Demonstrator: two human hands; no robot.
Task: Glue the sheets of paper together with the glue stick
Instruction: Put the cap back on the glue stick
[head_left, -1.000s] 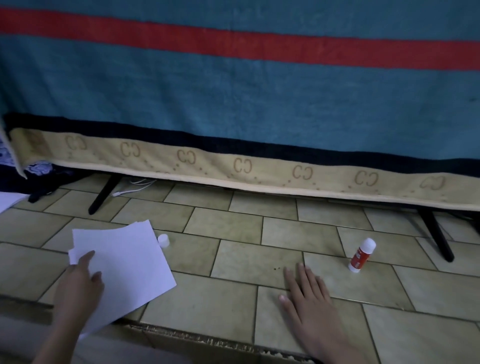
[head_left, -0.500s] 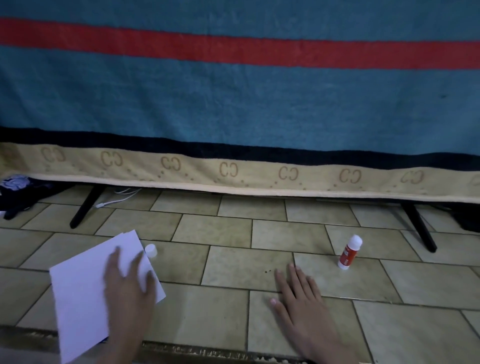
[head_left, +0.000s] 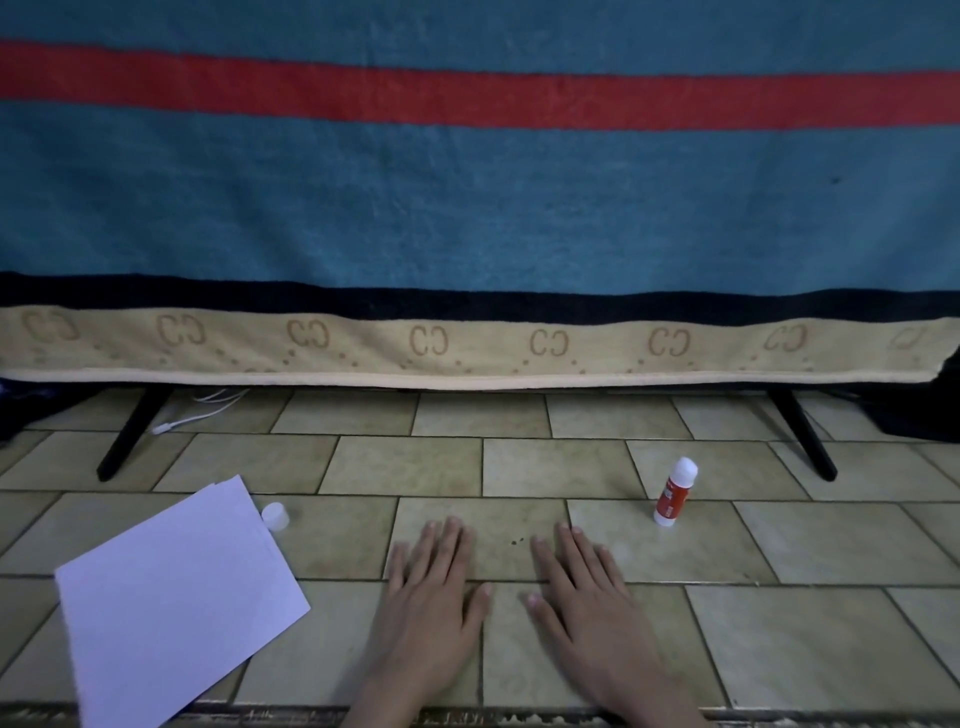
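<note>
White sheets of paper (head_left: 176, 597) lie stacked and skewed on the tiled floor at the lower left, a second edge showing at the top corner. A small white cap (head_left: 274, 515) sits just off that corner. The red-and-white glue stick (head_left: 674, 491) stands upright at the right, uncapped as far as I can tell. My left hand (head_left: 434, 587) and my right hand (head_left: 582, 592) both rest flat on the tiles in the middle, fingers straight, holding nothing. The left hand is well right of the paper; the right hand is below and left of the glue stick.
A blue, red-striped blanket (head_left: 467, 208) with a beige border hangs across the back over black slanted legs (head_left: 130, 436) (head_left: 802, 436). A white cable (head_left: 202, 410) lies under it at the left. A rough floor edge (head_left: 467, 717) runs along the bottom.
My left hand has left the paper and moved right to rest flat beside my right hand. The paper stays at the lower left. The view shifted slightly left.
</note>
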